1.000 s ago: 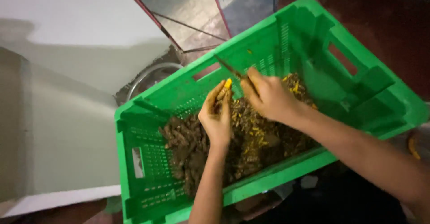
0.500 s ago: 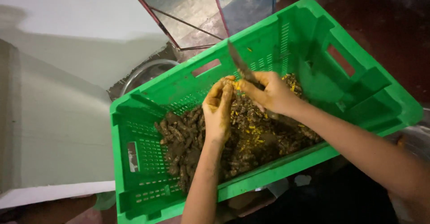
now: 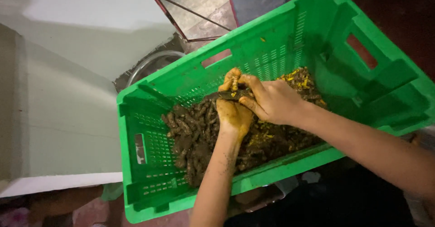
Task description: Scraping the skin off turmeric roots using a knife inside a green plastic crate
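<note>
A green plastic crate holds a pile of muddy brown roots, with yellow cut bits at the far right side. Above the pile, my left hand, stained yellow, grips one yellow-orange root piece upright between its fingers. Next to it, my right hand is closed on a knife. Its dark blade lies across the root and the left fingers, pointing left. The knife's handle is hidden inside the right hand.
A round metal rim shows behind the crate's far left wall. A pale wall or slab fills the left side. A dark red frame with glass panes stands beyond the crate. The floor below is dark.
The knife blade, which pointed up and left, now lies flat across the root. Both hands have dropped closer to the pile. The view has shifted slightly.
</note>
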